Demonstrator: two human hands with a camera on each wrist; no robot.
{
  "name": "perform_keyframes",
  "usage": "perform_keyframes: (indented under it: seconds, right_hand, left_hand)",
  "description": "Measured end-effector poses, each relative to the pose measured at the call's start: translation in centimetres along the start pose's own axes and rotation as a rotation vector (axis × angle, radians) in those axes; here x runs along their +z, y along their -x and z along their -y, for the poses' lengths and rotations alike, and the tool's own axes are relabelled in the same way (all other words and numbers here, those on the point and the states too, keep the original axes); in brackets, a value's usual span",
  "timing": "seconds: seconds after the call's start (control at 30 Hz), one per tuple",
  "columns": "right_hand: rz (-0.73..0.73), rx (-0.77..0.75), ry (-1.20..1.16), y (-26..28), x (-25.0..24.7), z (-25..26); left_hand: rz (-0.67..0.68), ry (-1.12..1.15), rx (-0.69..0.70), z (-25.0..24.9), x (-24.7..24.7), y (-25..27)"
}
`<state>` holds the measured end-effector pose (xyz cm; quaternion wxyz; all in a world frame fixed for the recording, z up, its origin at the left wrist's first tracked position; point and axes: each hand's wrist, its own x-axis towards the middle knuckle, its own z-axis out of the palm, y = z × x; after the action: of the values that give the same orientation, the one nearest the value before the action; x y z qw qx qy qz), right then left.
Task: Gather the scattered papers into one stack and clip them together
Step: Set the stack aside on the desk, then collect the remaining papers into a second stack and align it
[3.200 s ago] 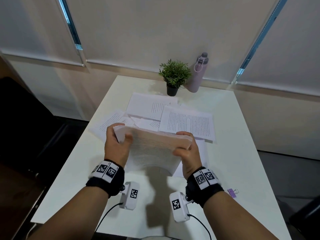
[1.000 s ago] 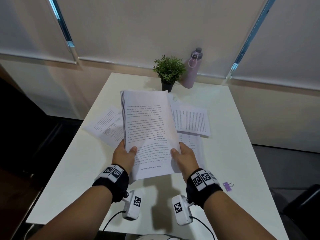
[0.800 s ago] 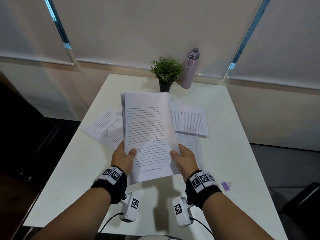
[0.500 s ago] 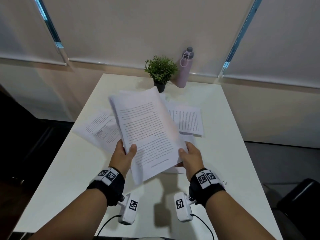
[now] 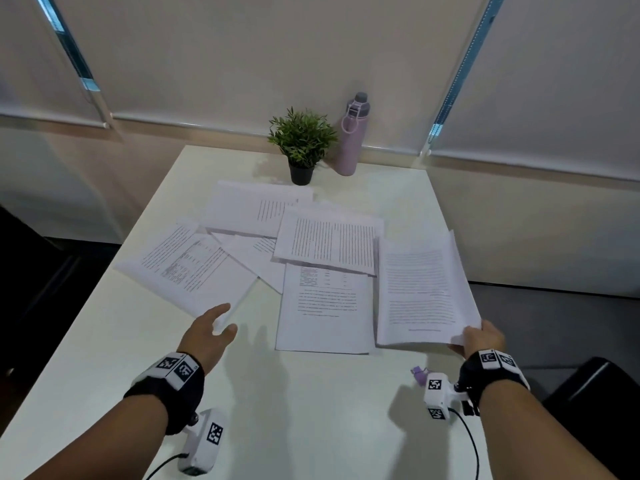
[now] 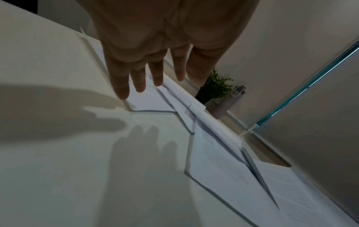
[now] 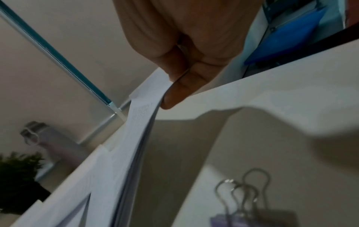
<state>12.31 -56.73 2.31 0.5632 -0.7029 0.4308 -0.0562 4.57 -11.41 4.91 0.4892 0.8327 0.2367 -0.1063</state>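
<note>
My right hand (image 5: 475, 337) pinches the near right corner of a thick paper stack (image 5: 422, 289) at the table's right side; the right wrist view shows the stack's edge (image 7: 136, 153) held between thumb and fingers (image 7: 174, 98). Several loose printed sheets (image 5: 329, 242) lie spread over the middle of the white table (image 5: 104, 341). My left hand (image 5: 211, 327) is open with straight fingers (image 6: 136, 83), hovering at the near corner of the left sheets (image 5: 194, 271). A purple binder clip (image 5: 419, 374) lies near my right wrist, close up (image 7: 252, 212) in the right wrist view.
A small potted plant (image 5: 302, 143) and a lilac bottle (image 5: 351, 135) stand at the table's far edge against the wall. A dark chair (image 5: 595, 393) sits off the right edge. The table's near part holds only the wrist cameras' cables.
Both hands held the stack upright over the table before. Now the left hand has let go and moved left toward the loose sheets, and the right hand has carried the stack to the right side.
</note>
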Motion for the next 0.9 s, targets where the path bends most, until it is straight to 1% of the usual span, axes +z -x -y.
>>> perform_keyframes:
  seconds: [0.1, 0.17, 0.23, 0.27, 0.3, 0.37, 0.5, 0.57, 0.63, 0.7, 0.8, 0.9]
  right_hand:
    - [0.015, -0.001, 0.200, -0.9, -0.2, -0.3]
    - [0.013, -0.031, 0.425, -1.1, 0.1, -0.2]
    - [-0.035, -0.105, 0.694, -0.5, 1.0, 0.2]
    - [-0.051, -0.165, 0.778, 0.1, 1.7, 0.3]
    - [-0.054, -0.239, 0.814, 0.9, 2.6, 0.6]
    - [-0.004, -0.388, 0.812, 2.2, 5.4, 0.9]
    - [0.249, -0.646, 0.729, 5.1, 12.3, 1.1]
    - [0.375, -0.744, 0.767, 6.6, 15.4, 1.4]
    - [0.461, -0.776, 0.855, 7.6, 18.0, 1.6]
    - [0.515, -0.757, 0.918, 8.2, 20.2, 1.9]
    - [0.515, -0.676, 1.090, 7.8, 22.8, 2.4]
    - [0.482, -0.586, 1.220, 6.7, 24.3, 3.3]
  left_hand:
    - [-0.013, -0.098, -0.022, 0.8, -0.2, -0.6]
    - [-0.028, -0.136, -0.045, 1.2, -0.5, -1.0]
    - [-0.042, -0.178, -0.073, 1.7, -0.8, -1.5]
    - [-0.047, -0.202, -0.091, 2.0, -1.1, -1.9]
    - [-0.052, -0.228, -0.110, 2.4, -1.3, -2.2]
    - [-0.071, -0.284, -0.141, 3.0, -1.7, -3.0]
    - [-0.115, -0.398, -0.193, 4.3, -2.7, -4.7]
    - [-0.118, -0.447, -0.209, 4.8, -3.3, -5.6]
    - [-0.112, -0.479, -0.216, 5.1, -3.8, -6.6]
    - [-0.093, -0.502, -0.215, 5.4, -4.2, -7.6]
    - [-0.052, -0.589, -0.198, 5.8, -4.7, -9.0]
    - [-0.003, -0.674, -0.165, 6.3, -5.1, -10.3]
